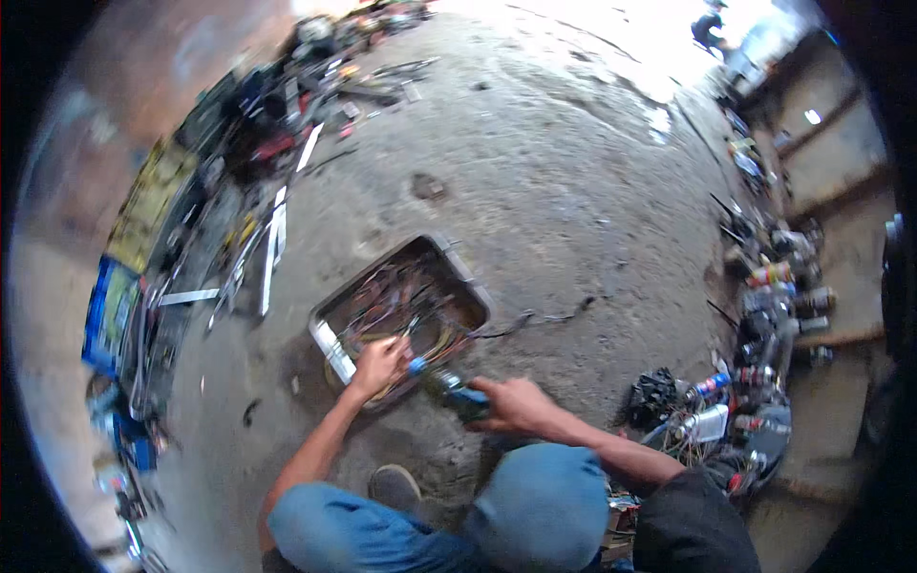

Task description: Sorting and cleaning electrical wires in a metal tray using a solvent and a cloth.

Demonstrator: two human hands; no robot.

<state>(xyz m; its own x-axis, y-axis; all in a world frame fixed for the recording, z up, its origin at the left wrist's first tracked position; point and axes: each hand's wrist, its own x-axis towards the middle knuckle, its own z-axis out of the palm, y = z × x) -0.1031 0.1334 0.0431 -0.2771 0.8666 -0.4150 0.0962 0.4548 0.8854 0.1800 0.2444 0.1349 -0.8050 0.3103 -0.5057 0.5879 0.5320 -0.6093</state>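
Observation:
A dark rectangular tray (469, 268) stands on the concrete floor before me, with a tangle of wires (387, 290) inside. My left hand (381, 367) is over the tray's near edge, its fingers closed on a small blurred item with a blue end (416, 366). Just right of it, my right hand (512, 407) grips a dark bottle-like object (462, 401), whose tip points toward the left hand. Motion blur hides its exact kind. One dark wire (505, 328) trails from the tray's right side over the floor.
Along the left wall lie metal strips (272, 247), a blue case (111, 315) and mixed scrap. Cans (770, 274), bottles and a black plastic bag (653, 394) line the right wall. My shoe (394, 487) is near the tray. A person (708, 30) is far off at upper right.

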